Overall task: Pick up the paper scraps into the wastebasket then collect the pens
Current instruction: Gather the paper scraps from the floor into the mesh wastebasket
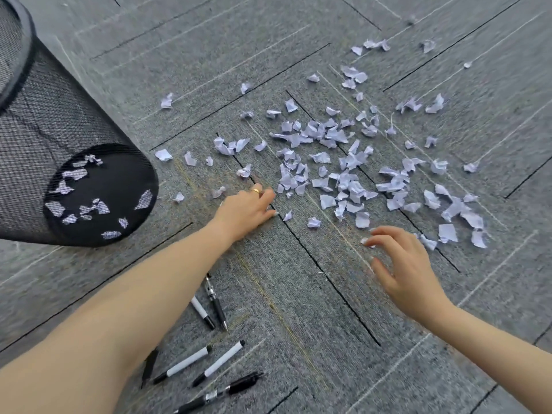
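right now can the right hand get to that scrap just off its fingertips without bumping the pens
Probably yes. The right hand hovers open with its fingertips almost at the paper scrap, and only bare carpet lies between. The pens lie nearer the person, under the left forearm, out of that path.

no text, label or number can be read anywhere, even on the pens [206, 366].

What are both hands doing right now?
Left hand: open, fingers on the carpet, holding nothing.
Right hand: open, fingers spread, holding nothing.
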The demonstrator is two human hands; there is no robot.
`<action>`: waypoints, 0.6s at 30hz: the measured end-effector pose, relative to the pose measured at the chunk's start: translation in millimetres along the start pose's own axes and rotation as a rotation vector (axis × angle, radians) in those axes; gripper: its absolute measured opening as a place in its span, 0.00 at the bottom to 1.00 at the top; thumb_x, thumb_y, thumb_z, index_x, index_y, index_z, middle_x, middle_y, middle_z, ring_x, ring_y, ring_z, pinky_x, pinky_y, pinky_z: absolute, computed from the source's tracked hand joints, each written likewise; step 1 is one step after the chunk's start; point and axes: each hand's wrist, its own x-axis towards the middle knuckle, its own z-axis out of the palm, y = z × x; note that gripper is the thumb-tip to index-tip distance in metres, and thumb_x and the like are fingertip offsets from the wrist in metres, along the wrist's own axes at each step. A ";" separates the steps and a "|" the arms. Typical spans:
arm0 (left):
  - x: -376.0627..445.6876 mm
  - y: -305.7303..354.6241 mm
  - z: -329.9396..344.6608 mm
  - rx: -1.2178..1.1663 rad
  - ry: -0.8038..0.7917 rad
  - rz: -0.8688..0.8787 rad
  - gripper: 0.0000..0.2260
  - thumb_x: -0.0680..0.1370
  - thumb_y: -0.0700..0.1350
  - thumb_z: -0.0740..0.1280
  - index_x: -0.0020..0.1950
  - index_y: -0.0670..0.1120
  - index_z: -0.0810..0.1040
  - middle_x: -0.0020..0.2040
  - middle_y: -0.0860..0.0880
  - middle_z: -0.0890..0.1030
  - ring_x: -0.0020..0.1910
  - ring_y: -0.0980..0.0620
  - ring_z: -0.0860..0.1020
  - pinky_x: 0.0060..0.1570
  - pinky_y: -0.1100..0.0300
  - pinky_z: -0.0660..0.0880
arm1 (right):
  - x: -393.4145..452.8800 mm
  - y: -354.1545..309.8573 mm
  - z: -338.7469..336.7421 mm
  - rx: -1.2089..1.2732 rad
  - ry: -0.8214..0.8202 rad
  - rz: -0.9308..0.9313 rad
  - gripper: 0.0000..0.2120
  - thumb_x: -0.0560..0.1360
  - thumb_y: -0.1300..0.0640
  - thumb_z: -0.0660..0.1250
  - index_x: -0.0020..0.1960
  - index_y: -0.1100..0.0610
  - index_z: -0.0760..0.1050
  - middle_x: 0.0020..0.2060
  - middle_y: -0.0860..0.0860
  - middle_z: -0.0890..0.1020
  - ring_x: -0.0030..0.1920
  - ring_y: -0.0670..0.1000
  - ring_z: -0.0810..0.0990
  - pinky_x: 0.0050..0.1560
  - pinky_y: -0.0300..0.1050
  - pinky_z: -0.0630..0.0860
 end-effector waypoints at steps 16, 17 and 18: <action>-19.9 54.4 -22.6 -0.259 0.081 0.027 0.17 0.81 0.48 0.52 0.32 0.48 0.64 0.25 0.52 0.68 0.23 0.53 0.67 0.23 0.61 0.65 | 19.6 37.2 41.0 -0.044 0.063 0.248 0.13 0.77 0.52 0.60 0.61 0.52 0.71 0.64 0.52 0.70 0.66 0.57 0.65 0.70 0.62 0.53; -19.7 60.8 -25.3 -0.245 0.073 0.050 0.17 0.81 0.49 0.52 0.32 0.48 0.63 0.26 0.53 0.68 0.23 0.53 0.67 0.23 0.61 0.65 | 20.9 38.3 43.4 -0.055 0.069 0.199 0.12 0.78 0.55 0.58 0.59 0.54 0.73 0.61 0.53 0.72 0.63 0.57 0.67 0.68 0.58 0.58; -19.9 66.5 -27.5 -0.225 0.065 0.069 0.17 0.81 0.49 0.52 0.32 0.49 0.63 0.26 0.53 0.68 0.24 0.53 0.67 0.24 0.61 0.66 | 21.8 41.2 44.7 -0.072 0.076 0.157 0.11 0.78 0.57 0.58 0.58 0.55 0.73 0.60 0.53 0.74 0.60 0.57 0.69 0.64 0.55 0.61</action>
